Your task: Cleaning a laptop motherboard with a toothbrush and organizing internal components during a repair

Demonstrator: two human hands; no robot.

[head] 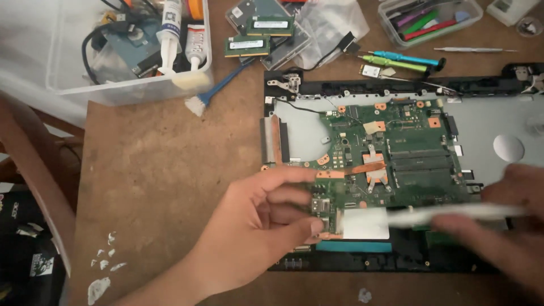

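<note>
We note the left hand [249, 226] pinching the motherboard [391, 158] edge, fingers clamped on it. The right hand [504, 226], blurred, grips a white tool [453, 213] over the laptop base [493, 127].

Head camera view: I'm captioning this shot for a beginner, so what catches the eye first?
The opened laptop at centre right, its green circuit board with copper pipes laid bare. The left hand pinches the board's lower left corner, while the right hand holds a blurred white tool across it. A clear plastic box of tubes and parts sits top left.
</note>
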